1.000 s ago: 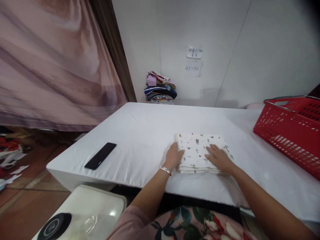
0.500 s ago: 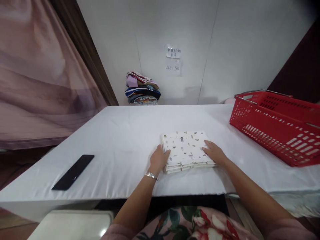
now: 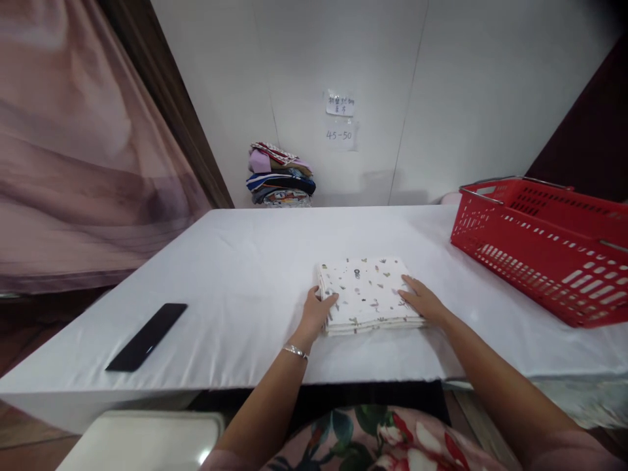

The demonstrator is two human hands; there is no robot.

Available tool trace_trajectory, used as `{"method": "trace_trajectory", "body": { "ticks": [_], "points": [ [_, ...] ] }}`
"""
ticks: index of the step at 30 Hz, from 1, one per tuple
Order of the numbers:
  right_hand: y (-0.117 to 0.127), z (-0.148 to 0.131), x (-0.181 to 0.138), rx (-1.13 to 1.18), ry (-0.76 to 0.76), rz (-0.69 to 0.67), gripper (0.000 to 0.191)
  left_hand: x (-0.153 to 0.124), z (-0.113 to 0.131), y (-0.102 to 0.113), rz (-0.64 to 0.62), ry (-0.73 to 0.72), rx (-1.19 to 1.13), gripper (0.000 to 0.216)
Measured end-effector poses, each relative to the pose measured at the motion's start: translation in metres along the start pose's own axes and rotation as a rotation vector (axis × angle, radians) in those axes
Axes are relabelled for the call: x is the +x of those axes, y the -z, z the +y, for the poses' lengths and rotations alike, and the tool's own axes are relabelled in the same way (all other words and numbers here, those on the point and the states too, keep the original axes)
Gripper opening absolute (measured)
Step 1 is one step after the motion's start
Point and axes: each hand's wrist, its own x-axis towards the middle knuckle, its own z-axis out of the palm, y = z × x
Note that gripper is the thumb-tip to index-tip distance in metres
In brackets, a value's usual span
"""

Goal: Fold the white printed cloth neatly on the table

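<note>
A folded white cloth (image 3: 366,291) with small printed figures lies on the white table (image 3: 245,281) in front of me. My left hand (image 3: 318,314) grips the cloth's left edge, thumb on top and fingers at the side. My right hand (image 3: 422,301) rests flat on the cloth's right side, fingers spread over its edge. A thin bracelet (image 3: 295,352) sits on my left wrist.
A red plastic basket (image 3: 540,242) stands at the table's right. A black phone (image 3: 147,337) lies near the left front edge. Folded clothes (image 3: 279,173) are stacked behind the table by the wall, under two paper notes (image 3: 340,118). A pink curtain (image 3: 73,163) hangs left.
The view swung right between the earliest frame and half a second ago, then held. My hands stay at the cloth's two sides; the left thumb shifted slightly onto its top.
</note>
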Motion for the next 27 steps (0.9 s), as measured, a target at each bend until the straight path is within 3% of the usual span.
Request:
{"method": "trace_trajectory", "body": {
  "ticks": [3,6,8,12,16,20,24,27],
  "points": [
    [-0.004,-0.006,-0.009,0.036,-0.015,-0.012,0.058,0.008,0.006,0.010,0.060,-0.007,-0.110,0.073],
    [-0.007,-0.019,-0.028,0.024,0.036,-0.066,0.059,0.025,0.017,0.036,0.138,-0.099,-0.008,0.074],
    [-0.006,-0.026,-0.042,0.012,0.098,-0.109,0.060,0.038,0.021,0.056,0.120,-0.152,0.099,0.072],
    [0.001,-0.035,-0.048,-0.074,0.174,-0.050,0.057,0.056,0.016,0.080,0.023,-0.025,0.185,0.067],
    [0.006,-0.048,-0.021,-0.175,0.259,0.034,0.055,0.057,0.011,0.083,0.000,0.026,0.240,0.070],
    [0.008,-0.067,0.022,-0.257,0.284,0.025,0.056,0.051,0.011,0.091,-0.022,0.055,0.330,0.076],
    [0.010,-0.072,0.063,-0.298,0.193,-0.117,0.062,0.048,0.006,0.102,-0.112,0.028,0.286,0.080],
    [0.013,-0.067,0.077,-0.271,0.118,-0.220,0.065,0.057,0.008,0.107,-0.139,-0.031,0.180,0.078]
  ]
}}
